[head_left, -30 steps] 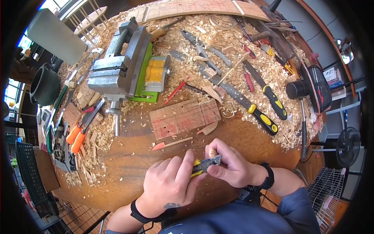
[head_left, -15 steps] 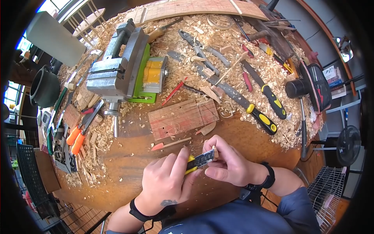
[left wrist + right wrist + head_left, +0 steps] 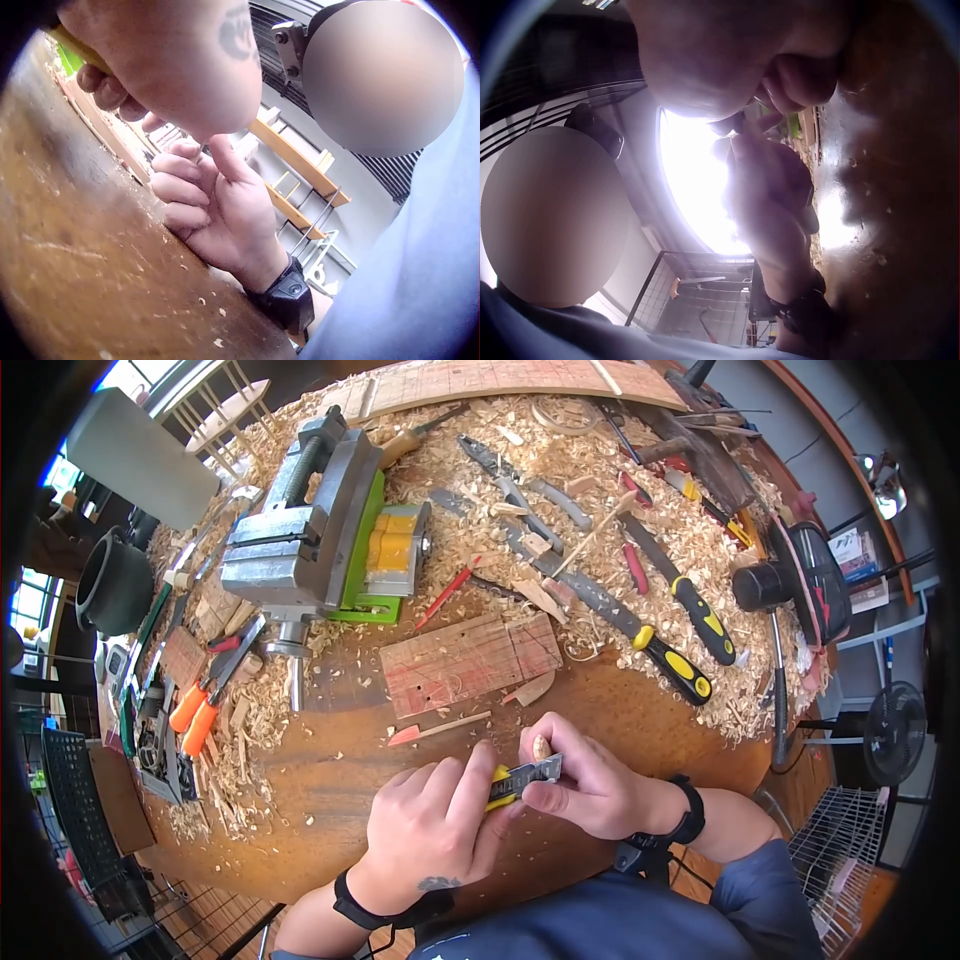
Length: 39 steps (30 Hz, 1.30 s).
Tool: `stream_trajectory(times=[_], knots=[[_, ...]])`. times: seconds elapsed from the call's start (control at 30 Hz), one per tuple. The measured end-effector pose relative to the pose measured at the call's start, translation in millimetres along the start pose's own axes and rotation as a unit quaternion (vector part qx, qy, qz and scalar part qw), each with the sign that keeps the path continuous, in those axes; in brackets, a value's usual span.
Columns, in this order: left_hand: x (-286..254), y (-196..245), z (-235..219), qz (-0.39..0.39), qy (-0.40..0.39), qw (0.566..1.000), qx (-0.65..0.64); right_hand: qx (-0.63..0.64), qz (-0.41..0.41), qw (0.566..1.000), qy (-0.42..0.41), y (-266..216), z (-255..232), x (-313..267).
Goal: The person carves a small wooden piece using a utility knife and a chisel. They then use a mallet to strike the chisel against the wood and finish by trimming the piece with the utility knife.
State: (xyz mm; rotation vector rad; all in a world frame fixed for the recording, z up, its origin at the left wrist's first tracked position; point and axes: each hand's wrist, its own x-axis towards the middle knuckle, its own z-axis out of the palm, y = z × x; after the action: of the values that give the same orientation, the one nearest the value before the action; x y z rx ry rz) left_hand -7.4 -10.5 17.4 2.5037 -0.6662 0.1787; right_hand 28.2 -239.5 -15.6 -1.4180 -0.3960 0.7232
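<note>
My left hand grips a yellow and black utility knife, its blade end pointing toward the right hand. Between its curled fingers, my right hand pinches a small piece of wood with a pale, rounded end. The knife's tip lies right by this wood, close to the right thumb. In the left wrist view, the left hand hides most of the knife. The right wrist view is dim, and the right hand covers the work there.
Just beyond the hands lie a marked wooden board, a red-tipped stick and a small wooden blade shape. A metal vise stands at left. Yellow-black handled saws, a mallet and orange-handled tools rest among wood shavings.
The knife's end swung up and away along the wood half a second ago, with the right thumb apart. It has since come back lower, next to the thumb, and the wood's rounded end shows again.
</note>
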Motion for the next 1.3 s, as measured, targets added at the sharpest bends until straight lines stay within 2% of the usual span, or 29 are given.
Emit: stream_trajectory(times=[0.13,0.2,0.23,0.3,0.43,0.57,0.67,0.7,0.73,0.77,0.8,0.87,0.93,1.0,1.03,1.13,1.2,1.23,1.27,1.3], knots=[[-0.9,0.2,0.5,-0.008,0.002,1.000,0.004,-0.006,0.009,1.000,0.008,-10.2,2.3,0.5],[-1.8,-0.3,1.2,-0.015,0.005,1.000,0.001,-0.110,-0.075,0.991,0.027,-6.4,4.8,0.5],[-2.1,-0.7,1.3,-0.029,0.000,1.000,-0.002,-0.110,-0.075,0.991,0.027,-5.9,4.6,1.4],[-2.5,-1.1,0.8,-0.043,-0.006,0.999,-0.005,-0.017,-0.039,0.998,0.039,-5.8,3.4,3.0],[-0.7,-1.0,0.0,-0.053,0.011,0.998,-0.016,0.043,-0.022,0.999,-0.006,-7.1,-2.2,2.2],[-0.9,-9.1,0.1,-0.070,0.025,0.996,-0.044,0.089,-0.023,0.996,0.011,-3.2,-1.1,2.9],[0.8,-13.0,-6.2,-0.080,0.060,0.994,-0.055,-0.046,-0.083,0.993,0.065,0.5,2.1,3.3],[-0.9,-14.6,-7.7,-0.093,0.059,0.992,-0.064,-0.047,-0.084,0.993,0.063,-3.6,-1.2,2.7],[-2.5,-14.9,-8.1,-0.095,0.060,0.992,-0.063,-0.119,-0.110,0.985,0.057,-10.9,-7.8,2.0],[-3.9,-15.5,-8.2,-0.133,0.070,0.982,-0.111,-0.190,-0.136,0.971,0.051,-15.6,-11.7,3.1],[-5.1,-16.6,-8.4,-0.169,0.079,0.969,-0.159,-0.190,-0.139,0.971,0.050,-16.8,-12.4,5.6],[-4.8,-19.6,-10.0,-0.156,0.095,0.972,-0.148,-0.223,-0.206,0.944,0.133,-17.2,-12.3,9.4],[-3.9,-17.6,-14.9,-0.161,0.110,0.967,-0.164,-0.215,-0.227,0.939,0.145,-10.6,-11.6,11.7],[-4.4,-20.2,-9.7,-0.158,0.134,0.963,-0.169,-0.041,-0.148,0.972,0.177,-11.5,-7.2,8.1],[-5.2,-22.2,-7.8,-0.150,0.134,0.968,-0.147,-0.030,-0.158,0.969,0.187,-11.2,-9.3,8.1],[-4.2,-23.6,-3.8,-0.128,0.146,0.976,-0.100,-0.096,-0.211,0.946,0.228,-4.4,-21.8,11.5],[-4.5,-21.1,-5.7,-0.114,0.141,0.981,-0.070,-0.052,-0.260,0.934,0.240,-3.7,-26.1,19.1],[-5.1,-19.8,-4.7,-0.117,0.157,0.977,-0.084,-0.059,-0.259,0.930,0.255,-5.0,-26.8,19.5],[-5.6,-23.1,-3.4,-0.040,0.199,0.978,-0.056,-0.063,-0.258,0.926,0.269,-6.6,-26.0,19.3],[-8.6,-25.4,-3.7,-0.007,0.214,0.974,-0.068,-0.082,-0.262,0.917,0.289,-4.3,-26.1,21.3]])
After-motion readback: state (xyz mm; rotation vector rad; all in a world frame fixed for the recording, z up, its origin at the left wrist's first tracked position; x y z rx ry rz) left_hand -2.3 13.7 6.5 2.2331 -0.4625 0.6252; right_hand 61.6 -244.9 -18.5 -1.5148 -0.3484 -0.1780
